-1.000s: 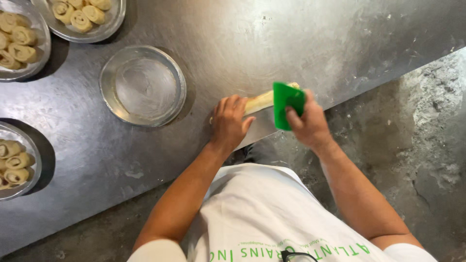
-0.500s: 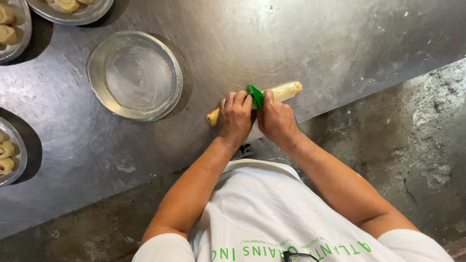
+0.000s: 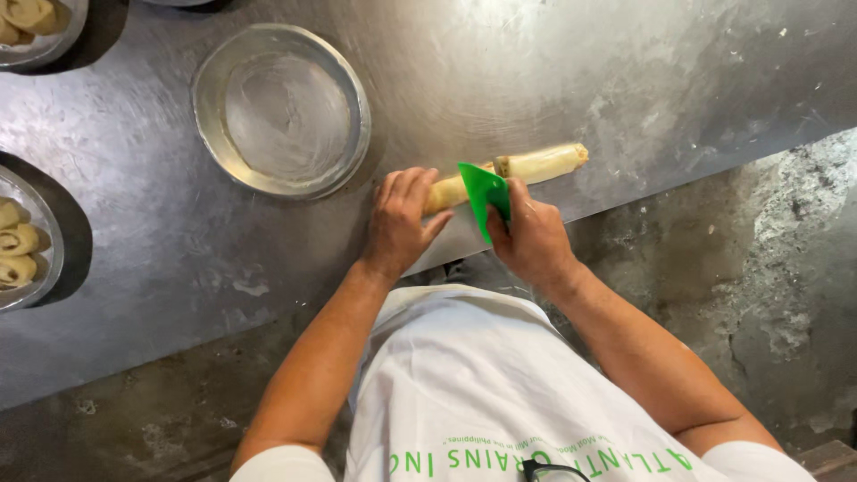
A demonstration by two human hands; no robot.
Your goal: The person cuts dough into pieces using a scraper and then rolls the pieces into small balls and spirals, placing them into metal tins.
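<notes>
A pale dough roll lies on the steel table near its front edge. My left hand rests on the roll's left end, fingers laid over it. My right hand grips a green plastic scraper whose blade stands across the middle of the roll; a cut line shows there. The roll's left part is partly hidden under my left hand.
An empty round metal pan sits just beyond my left hand. A pan with coiled dough pieces is at the left edge, another pan at the top left. Rough concrete floor lies right of the table.
The view has shifted and come closer. The scraper went from held flat above the roll to pressed down across it, and now stands tilted at the cut. My left hand stayed on the roll.
</notes>
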